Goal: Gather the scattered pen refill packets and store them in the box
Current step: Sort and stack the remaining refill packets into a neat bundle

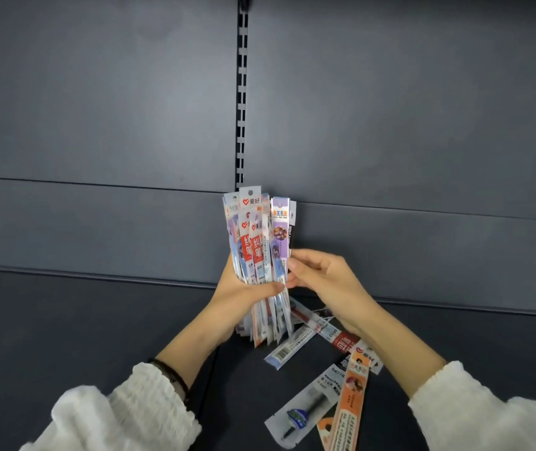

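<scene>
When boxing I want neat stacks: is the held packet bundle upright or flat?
Upright: the left hand grips the refill packet bundle mid-length, hang-hole ends up; the right hand pinches its edge.

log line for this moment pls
left hand grips packet bundle | right hand pinches bundle edge | loose packets on shelf

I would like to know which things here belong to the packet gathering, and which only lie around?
Job:
- bundle of packets, gripped upright by the left hand
- right hand, pinching its edge
- loose packets on the shelf

Not the job:
- slotted rail
- black band on the left wrist
</scene>
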`<state>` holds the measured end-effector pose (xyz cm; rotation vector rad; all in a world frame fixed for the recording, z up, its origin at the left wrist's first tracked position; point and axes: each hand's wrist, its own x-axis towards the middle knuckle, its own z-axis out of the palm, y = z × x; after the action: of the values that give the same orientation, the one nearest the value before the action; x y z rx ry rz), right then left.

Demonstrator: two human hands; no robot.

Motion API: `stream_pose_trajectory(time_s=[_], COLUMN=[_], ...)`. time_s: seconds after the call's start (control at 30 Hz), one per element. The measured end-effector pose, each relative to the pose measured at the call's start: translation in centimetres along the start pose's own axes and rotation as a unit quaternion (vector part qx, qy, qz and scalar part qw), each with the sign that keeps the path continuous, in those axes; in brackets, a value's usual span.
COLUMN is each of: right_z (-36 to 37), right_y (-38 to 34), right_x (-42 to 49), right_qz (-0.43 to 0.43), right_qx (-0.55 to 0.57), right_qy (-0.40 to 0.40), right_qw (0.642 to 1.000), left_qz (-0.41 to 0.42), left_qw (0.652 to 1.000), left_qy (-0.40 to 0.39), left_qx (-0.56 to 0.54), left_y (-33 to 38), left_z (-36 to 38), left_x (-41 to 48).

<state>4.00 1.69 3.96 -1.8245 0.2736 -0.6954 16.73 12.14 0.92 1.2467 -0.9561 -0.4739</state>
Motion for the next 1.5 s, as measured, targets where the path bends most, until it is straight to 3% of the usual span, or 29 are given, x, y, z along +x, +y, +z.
stream_pose_trajectory(time_s=[0.07, 0.2, 0.37, 0.5, 0.63, 0.83, 0.9, 1.0, 1.07, 1.23, 1.5], right_z=[-0.5, -2.5, -4.4, -4.1, -4.1, -5.0, -4.7, -3.7, -3.5, -5.1, -6.3], right_y=[-0.3, 0.3, 0.1, 1.0, 1.5, 3.0, 2.6, 2.0, 2.5, 4.7, 6.5], right_x=[-0.3, -2.8, -5.8, -6.3, -6.1, -5.3, -5.7, -6.6, -6.4, -4.9, -4.2], right_qz=[0.033, 0.036, 0.113, 0.102, 0.09, 0.017, 0.021, 0.029, 0.027, 0.004, 0.005], right_qx=[-0.014, -0.191, -0.343, -0.417, -0.425, -0.462, -0.445, -0.457, -0.472, -0.5, -0.542], right_qy=[-0.009, -0.066, -0.316, -0.37, -0.331, -0.173, -0.207, -0.283, -0.278, -0.12, -0.016], right_qw=[0.999, 0.979, 0.878, 0.824, 0.838, 0.87, 0.871, 0.843, 0.836, 0.857, 0.84], left_qz=[-0.012, -0.027, -0.03, -0.026, -0.028, -0.036, -0.04, -0.041, -0.039, -0.031, -0.056], left_qw=[1.0, 0.999, 0.999, 0.999, 0.999, 0.999, 0.998, 0.998, 0.998, 0.995, 0.997], left_qy=[0.012, 0.035, 0.035, 0.028, 0.028, 0.029, 0.033, 0.04, 0.053, 0.087, 0.054], left_qx=[0.009, 0.01, 0.019, 0.023, 0.021, 0.023, 0.023, 0.025, 0.017, -0.029, 0.012], left_y=[0.0, -0.3, 0.0, -0.1, -0.1, -0.3, -0.4, -0.4, -0.4, 0.4, 0.3], left_z=[-0.1, -0.8, -0.7, -0.5, -0.6, -0.6, -0.7, -0.8, -1.0, -1.9, -1.5], left_x=[0.1, -0.3, -0.7, -0.8, -0.7, -0.6, -0.4, -0.4, -0.4, -0.3, -0.7])
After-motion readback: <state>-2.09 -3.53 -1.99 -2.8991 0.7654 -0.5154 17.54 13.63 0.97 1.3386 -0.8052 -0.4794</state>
